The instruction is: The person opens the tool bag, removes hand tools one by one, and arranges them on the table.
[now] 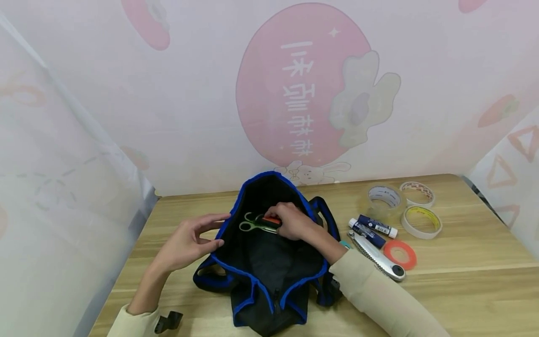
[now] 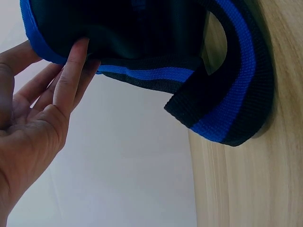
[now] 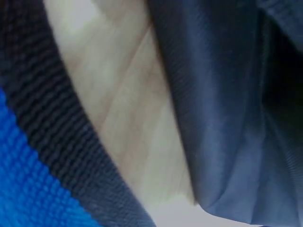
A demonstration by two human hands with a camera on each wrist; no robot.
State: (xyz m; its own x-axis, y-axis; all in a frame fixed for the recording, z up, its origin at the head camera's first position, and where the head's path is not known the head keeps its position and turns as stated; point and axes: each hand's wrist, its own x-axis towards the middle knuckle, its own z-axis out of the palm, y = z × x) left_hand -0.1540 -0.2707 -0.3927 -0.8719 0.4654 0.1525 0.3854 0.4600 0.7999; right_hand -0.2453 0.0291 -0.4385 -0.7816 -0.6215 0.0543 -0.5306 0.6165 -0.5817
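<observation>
A black bag with blue trim (image 1: 275, 276) lies on the table, its mouth spread wide. My left hand (image 1: 189, 241) holds the bag's left rim, thumb and fingers at the blue edge; the left wrist view shows those fingers (image 2: 71, 78) against the fabric. Inside the bag, my right hand (image 1: 294, 222) has its fingers curled at a small black-and-orange thing (image 1: 273, 220), mostly covered by the hand. Green-handled scissors (image 1: 248, 226) lie beside it, loops to the left and blades toward the right hand. In the right wrist view, only dark bag fabric (image 3: 213, 118) and a strap show.
Right of the bag are two glue sticks (image 1: 377, 226), a silver folding tool (image 1: 375, 255) and a red tape ring (image 1: 400, 255). Behind these stand clear tape (image 1: 383, 199) and two pale tape rolls (image 1: 422, 222). Blue-striped straps (image 2: 227, 104) loop out beside the bag. A printed cloth backs the table.
</observation>
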